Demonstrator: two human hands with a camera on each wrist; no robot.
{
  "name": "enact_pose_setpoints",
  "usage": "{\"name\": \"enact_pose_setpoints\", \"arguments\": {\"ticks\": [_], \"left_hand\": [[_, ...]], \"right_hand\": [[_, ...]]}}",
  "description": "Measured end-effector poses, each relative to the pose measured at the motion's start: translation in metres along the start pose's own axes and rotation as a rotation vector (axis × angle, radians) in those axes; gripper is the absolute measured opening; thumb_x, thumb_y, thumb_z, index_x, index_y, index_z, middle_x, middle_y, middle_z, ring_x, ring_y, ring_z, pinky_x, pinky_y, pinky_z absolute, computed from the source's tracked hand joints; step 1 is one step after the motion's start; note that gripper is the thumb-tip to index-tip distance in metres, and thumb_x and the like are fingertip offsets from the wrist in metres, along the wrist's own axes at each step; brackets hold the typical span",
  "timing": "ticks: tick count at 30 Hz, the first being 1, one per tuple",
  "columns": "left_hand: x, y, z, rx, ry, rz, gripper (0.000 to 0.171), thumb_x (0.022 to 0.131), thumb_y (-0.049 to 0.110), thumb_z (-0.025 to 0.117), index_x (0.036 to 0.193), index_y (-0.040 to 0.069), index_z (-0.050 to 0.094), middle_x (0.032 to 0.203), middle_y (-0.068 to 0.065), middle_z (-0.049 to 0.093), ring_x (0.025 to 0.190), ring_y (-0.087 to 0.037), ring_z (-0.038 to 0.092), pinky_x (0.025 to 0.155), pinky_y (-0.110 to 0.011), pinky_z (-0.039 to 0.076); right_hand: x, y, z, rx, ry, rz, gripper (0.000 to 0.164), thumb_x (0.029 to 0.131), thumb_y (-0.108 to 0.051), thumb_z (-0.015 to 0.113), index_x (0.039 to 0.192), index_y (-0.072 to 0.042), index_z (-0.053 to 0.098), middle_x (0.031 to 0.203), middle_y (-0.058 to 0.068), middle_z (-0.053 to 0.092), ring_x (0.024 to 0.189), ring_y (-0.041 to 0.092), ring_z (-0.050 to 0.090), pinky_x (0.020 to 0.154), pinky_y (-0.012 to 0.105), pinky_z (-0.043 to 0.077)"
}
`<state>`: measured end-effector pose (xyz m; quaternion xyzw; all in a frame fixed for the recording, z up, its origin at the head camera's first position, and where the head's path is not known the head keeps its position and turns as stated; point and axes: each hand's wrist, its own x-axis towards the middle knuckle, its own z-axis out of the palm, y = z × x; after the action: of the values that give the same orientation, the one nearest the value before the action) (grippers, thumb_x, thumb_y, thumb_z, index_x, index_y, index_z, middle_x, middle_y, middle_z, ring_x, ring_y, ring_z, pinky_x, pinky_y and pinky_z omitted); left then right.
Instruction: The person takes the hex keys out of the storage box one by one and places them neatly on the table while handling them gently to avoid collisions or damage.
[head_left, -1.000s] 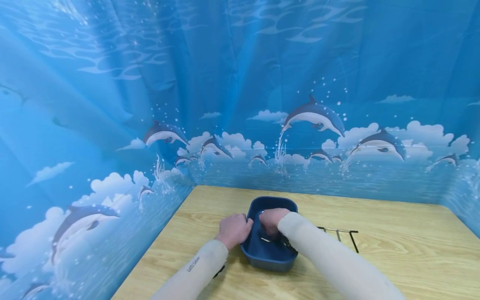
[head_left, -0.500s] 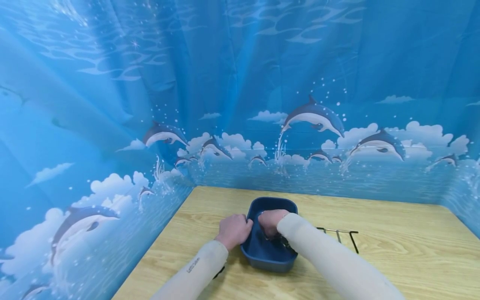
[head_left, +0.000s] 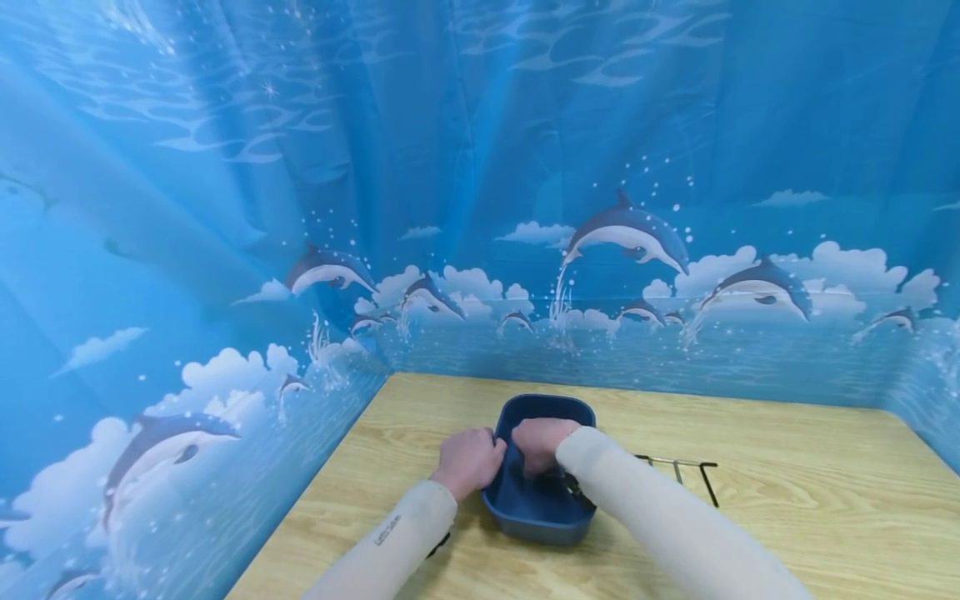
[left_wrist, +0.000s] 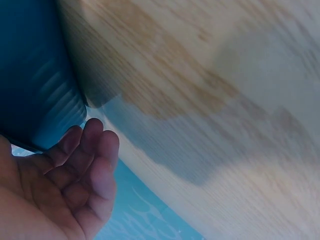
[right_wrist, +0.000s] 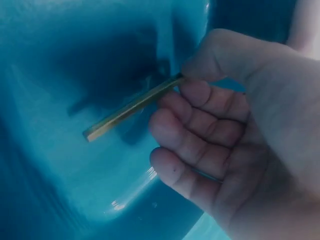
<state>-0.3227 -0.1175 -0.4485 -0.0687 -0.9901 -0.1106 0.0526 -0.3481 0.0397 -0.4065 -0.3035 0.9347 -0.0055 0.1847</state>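
A dark blue rectangular plastic basin (head_left: pixel 536 530) stands on the wooden table. At its left rim, my left hand (head_left: pixel 468 460) grips the edge with the thumb; in the left wrist view its fingers curl beside the outer wall. My right hand (head_left: pixel 543 442) reaches down inside the basin. Seen from the right wrist, its thumb and index finger pinch one end of a thin, straight, gold-coloured metal rod (right_wrist: pixel 132 109), while the other fingers are bent. The rod's far end points away over the basin floor, where a shadow falls. In the head view the right hand hides it.
To the right of the basin, partly behind the right sleeve, lies a thin metal frame (head_left: pixel 678 462) with black ends and gold-coloured bars. A blue curtain (head_left: pixel 480 208) printed with dolphins borders the table (head_left: pixel 810 483) at the back and left.
My right hand has shifted slightly left within the basin. A shiny metal end that showed below it a second ago is now hidden in the head view. The left hand keeps its place.
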Motion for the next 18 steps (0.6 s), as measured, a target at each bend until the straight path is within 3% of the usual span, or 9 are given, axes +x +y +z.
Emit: {"name": "enact_pose_setpoints", "arguments": {"ticks": [7,12,18], "left_hand": [[0.0,0.0,0.0,0.006,-0.015,-0.006,0.041,0.102,0.041,0.043,0.075,0.016,0.059,0.069,-0.002,0.056,0.065,-0.02,0.056,0.062,-0.041,0.048],[0.001,0.0,0.001,0.016,-0.004,-0.006,0.037,0.102,0.041,0.045,0.087,0.013,0.064,0.076,-0.005,0.062,0.073,-0.024,0.063,0.065,-0.044,0.051],[0.001,0.001,0.003,0.018,0.032,0.003,0.035,0.101,0.039,0.047,0.102,0.011,0.068,0.091,-0.011,0.07,0.085,-0.03,0.069,0.069,-0.048,0.052]], "right_hand": [[-0.008,0.005,-0.003,0.062,0.053,-0.058,0.025,0.089,-0.019,0.071,0.067,-0.019,0.06,0.056,-0.006,0.052,0.049,0.009,0.047,0.052,0.024,0.039],[-0.018,0.012,-0.006,0.094,0.101,-0.132,0.037,0.089,-0.021,0.07,0.058,-0.021,0.051,0.05,-0.009,0.035,0.045,0.009,0.033,0.05,0.025,0.032],[-0.034,0.021,-0.009,0.186,0.15,-0.205,0.033,0.092,-0.019,0.067,0.062,-0.02,0.053,0.053,-0.009,0.039,0.047,0.008,0.036,0.054,0.024,0.034]]}}
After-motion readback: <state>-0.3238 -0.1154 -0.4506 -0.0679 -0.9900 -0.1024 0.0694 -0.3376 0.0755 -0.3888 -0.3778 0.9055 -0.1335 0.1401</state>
